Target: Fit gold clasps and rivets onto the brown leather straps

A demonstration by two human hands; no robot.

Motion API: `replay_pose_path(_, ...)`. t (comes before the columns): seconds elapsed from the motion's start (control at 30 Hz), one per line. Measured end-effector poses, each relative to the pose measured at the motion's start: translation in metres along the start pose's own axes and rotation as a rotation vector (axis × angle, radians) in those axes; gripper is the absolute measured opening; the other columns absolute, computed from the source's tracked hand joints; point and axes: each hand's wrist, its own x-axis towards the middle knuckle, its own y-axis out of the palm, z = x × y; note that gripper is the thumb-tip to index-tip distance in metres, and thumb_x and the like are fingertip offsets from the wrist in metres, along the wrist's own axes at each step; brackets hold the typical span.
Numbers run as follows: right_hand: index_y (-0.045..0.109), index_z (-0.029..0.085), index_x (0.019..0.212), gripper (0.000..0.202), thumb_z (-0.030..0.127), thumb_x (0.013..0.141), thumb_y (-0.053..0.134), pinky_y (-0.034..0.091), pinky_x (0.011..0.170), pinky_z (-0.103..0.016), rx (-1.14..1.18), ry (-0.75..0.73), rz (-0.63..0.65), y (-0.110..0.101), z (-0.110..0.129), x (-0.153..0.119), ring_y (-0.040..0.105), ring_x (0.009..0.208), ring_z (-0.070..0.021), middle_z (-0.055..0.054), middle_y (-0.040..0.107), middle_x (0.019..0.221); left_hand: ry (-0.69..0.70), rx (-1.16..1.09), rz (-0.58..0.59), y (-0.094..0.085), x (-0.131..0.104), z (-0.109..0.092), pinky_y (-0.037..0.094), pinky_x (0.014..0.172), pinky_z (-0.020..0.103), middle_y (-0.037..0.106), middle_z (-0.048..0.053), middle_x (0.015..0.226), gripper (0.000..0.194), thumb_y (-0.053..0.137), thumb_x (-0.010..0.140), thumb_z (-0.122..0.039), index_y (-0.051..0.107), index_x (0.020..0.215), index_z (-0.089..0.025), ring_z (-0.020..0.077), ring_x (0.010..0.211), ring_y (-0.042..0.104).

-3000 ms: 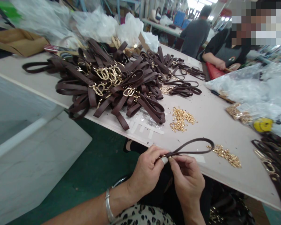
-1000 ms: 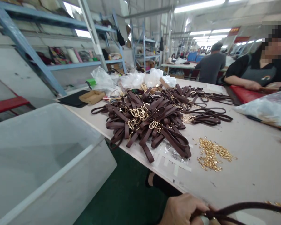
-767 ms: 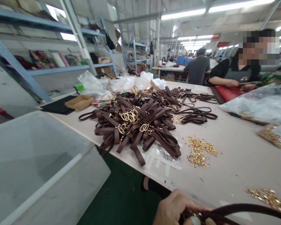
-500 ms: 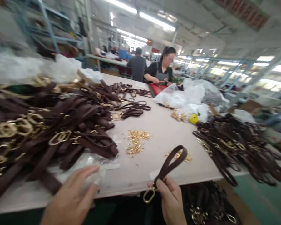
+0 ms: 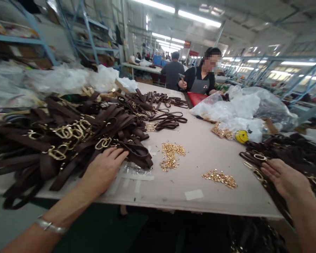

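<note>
My left hand (image 5: 105,170) rests at the front right of a large pile of dark brown straps (image 5: 100,123) with gold oval rings. Its fingers are stretched out over the straps, and the thumb is mostly hidden. My right hand (image 5: 287,175) is at the inner edge of another heap of dark straps (image 5: 284,147), fingers extended beside a gold ring (image 5: 259,157). Nothing is visibly gripped in it. Between the hands, two patches of small gold hardware, a larger one (image 5: 171,154) and a smaller one (image 5: 219,178), lie on the pale table (image 5: 158,191).
Clear plastic bags (image 5: 234,105) and a yellow tape measure (image 5: 241,136) lie at the back right. Across the table, a person (image 5: 202,75) holds a hammer-like tool over red material (image 5: 197,98). More plastic (image 5: 65,79) is behind the left pile. Dark straps hang below the table's right front.
My right hand has moved right to the right heap and no longer holds up the looped strap. My left hand has moved up onto the left pile. The view has shifted left.
</note>
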Motion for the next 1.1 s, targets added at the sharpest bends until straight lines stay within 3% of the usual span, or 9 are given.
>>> replay_pose_path(0.07,0.075,0.020,0.080,0.035,0.042,0.057,0.086,0.058,0.063,-0.040,-0.054,0.025,0.158,0.012,-0.015,-0.035,0.070,0.068,-0.0224,-0.011,0.073,0.081,0.020,0.015,0.015,0.000,0.002,0.000,0.045,0.102,0.051,0.063,0.016,0.131,0.046,0.038,0.088,-0.006,0.062,0.127,-0.011,0.0344,0.124,0.053)
replay_pose_path(0.13,0.077,0.022,0.096,0.039,0.044,0.065,0.081,0.058,0.076,-0.043,-0.193,-0.052,0.393,0.031,-0.026,-0.085,0.071,0.081,-0.0242,-0.010,0.076,0.093,0.050,0.021,0.021,0.000,0.004,0.000,0.043,0.104,0.049,0.059,0.016,0.138,0.046,0.037,0.090,-0.005,0.060,0.129,-0.010,0.0339,0.126,0.050)
replay_pose_path(0.33,0.073,0.024,0.108,0.023,0.027,0.093,0.056,0.051,0.094,-0.048,-0.460,-0.725,0.881,0.108,-0.021,-0.204,0.064,0.105,-0.0252,-0.007,0.073,0.111,0.066,-0.025,-0.031,-0.003,0.016,0.000,0.048,0.093,0.048,0.065,0.017,0.119,0.039,0.043,0.090,-0.006,0.065,0.120,-0.015,0.0331,0.111,0.056)
replay_pose_path(0.5,0.064,0.021,0.126,0.032,0.024,0.097,0.052,0.044,0.102,-0.050,-0.702,-0.883,0.873,0.141,-0.019,-0.227,0.054,0.120,-0.0301,-0.009,0.064,0.131,0.069,-0.117,-0.075,-0.002,0.016,0.004,0.050,0.088,0.051,0.066,0.018,0.108,0.027,0.051,0.090,-0.008,0.069,0.109,-0.014,0.0342,0.101,0.058)
replay_pose_path(0.67,0.064,0.016,0.125,0.033,0.029,0.099,0.048,0.044,0.103,-0.048,-0.586,-0.933,0.829,0.145,-0.032,-0.225,0.058,0.115,-0.0290,-0.009,0.068,0.126,0.061,-0.290,-0.126,-0.016,0.012,-0.006,0.047,0.099,0.050,0.067,0.014,0.114,0.029,0.053,0.090,-0.007,0.065,0.115,-0.016,0.0306,0.110,0.059)
replay_pose_path(0.77,0.068,0.017,0.118,0.032,0.032,0.098,0.048,0.049,0.098,-0.045,-0.445,-0.850,0.764,0.139,-0.037,-0.222,0.064,0.106,-0.0266,-0.010,0.072,0.115,0.001,-0.491,-0.187,-0.033,0.011,-0.023,0.049,0.101,0.041,0.066,0.011,0.118,0.032,0.049,0.093,-0.008,0.056,0.123,-0.018,0.0235,0.113,0.061)
replay_pose_path(0.83,0.072,0.019,0.110,0.030,0.036,0.095,0.052,0.053,0.094,-0.043,-0.366,-0.700,0.715,0.133,-0.037,-0.221,0.068,0.100,-0.0256,-0.009,0.074,0.108,-0.150,-0.935,-0.193,-0.043,0.009,-0.038,0.055,0.093,0.036,0.067,0.008,0.114,0.026,0.048,0.097,-0.017,0.052,0.122,-0.020,0.0203,0.105,0.066)
replay_pose_path(0.97,0.075,0.022,0.100,0.030,0.046,0.086,0.065,0.056,0.088,-0.041,-0.216,-0.179,0.717,0.119,-0.026,-0.230,0.071,0.091,-0.0250,-0.007,0.077,0.096,-0.605,-1.932,0.008,-0.053,-0.002,-0.070,0.060,0.074,0.036,0.066,0.003,0.098,0.022,0.056,0.096,-0.033,0.053,0.116,-0.023,0.0218,0.086,0.073)
replay_pose_path(1.1,0.074,0.021,0.098,0.034,0.046,0.076,0.078,0.059,0.073,-0.032,0.048,0.299,0.805,0.103,-0.008,-0.257,0.072,0.075,-0.0204,-0.005,0.076,0.082,-0.870,-2.236,0.164,-0.048,-0.020,-0.102,0.060,0.069,0.036,0.071,0.008,0.099,0.022,0.048,0.099,-0.024,0.051,0.121,-0.023,0.0252,0.085,0.075)
